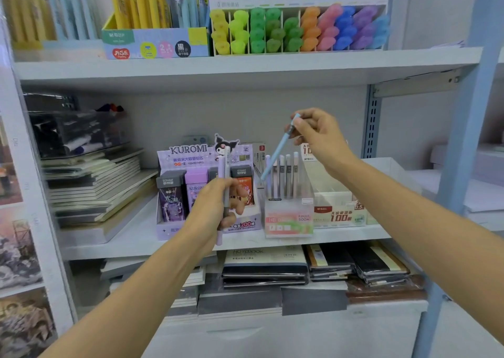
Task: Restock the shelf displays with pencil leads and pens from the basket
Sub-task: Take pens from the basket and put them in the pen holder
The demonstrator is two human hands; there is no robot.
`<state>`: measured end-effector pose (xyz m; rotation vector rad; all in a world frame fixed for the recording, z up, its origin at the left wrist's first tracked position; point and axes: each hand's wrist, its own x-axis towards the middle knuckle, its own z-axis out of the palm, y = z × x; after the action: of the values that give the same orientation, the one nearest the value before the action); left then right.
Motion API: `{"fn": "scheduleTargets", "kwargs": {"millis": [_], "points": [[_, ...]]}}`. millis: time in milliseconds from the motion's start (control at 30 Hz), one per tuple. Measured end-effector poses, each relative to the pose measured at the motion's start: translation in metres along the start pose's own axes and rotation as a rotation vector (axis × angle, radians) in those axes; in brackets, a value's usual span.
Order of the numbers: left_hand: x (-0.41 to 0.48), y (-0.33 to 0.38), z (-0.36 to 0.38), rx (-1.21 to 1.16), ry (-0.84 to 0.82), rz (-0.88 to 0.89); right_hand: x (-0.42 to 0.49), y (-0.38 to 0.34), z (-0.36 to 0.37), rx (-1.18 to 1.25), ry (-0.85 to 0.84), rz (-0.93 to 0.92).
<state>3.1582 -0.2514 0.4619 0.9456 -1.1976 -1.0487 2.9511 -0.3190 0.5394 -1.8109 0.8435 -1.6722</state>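
Left hand (218,207) grips a few slim lilac and grey pens (221,166) upright, just left of the clear display box (289,221). Right hand (319,136) pinches a pale blue pen (275,157), slanted tip-down above that box, where pastel pens (288,174) stand. Left of it, a Kuromi box (188,153) holds lead cases (170,194) on the white shelf (136,237).
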Motion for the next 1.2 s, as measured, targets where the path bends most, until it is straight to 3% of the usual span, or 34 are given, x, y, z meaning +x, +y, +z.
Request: {"fn": "scheduleTargets", "kwargs": {"millis": [200, 600, 767, 967, 1067, 1133, 1200], "points": [[0.002, -0.009, -0.004, -0.004, -0.119, 0.025, -0.009, 0.035, 0.012, -0.230, -0.003, 0.021], [0.000, -0.021, -0.008, 0.046, -0.173, 0.070, 0.000, 0.043, 0.016, -0.446, -0.227, 0.027], [0.001, -0.022, -0.008, -0.011, -0.166, 0.022, 0.000, 0.045, 0.027, -0.416, -0.119, -0.017], [-0.001, -0.020, -0.011, -0.012, -0.205, 0.003, -0.002, 0.044, 0.033, -0.731, -0.058, -0.062], [-0.002, -0.019, -0.010, -0.012, -0.221, -0.003, -0.008, 0.028, 0.032, -0.444, -0.091, -0.045], [-0.003, -0.018, -0.007, -0.008, -0.229, -0.004, -0.017, 0.016, 0.033, -0.173, -0.281, 0.041], [-0.006, -0.017, -0.004, -0.009, -0.243, 0.002, -0.025, 0.011, 0.034, -0.076, -0.461, 0.088]]}}
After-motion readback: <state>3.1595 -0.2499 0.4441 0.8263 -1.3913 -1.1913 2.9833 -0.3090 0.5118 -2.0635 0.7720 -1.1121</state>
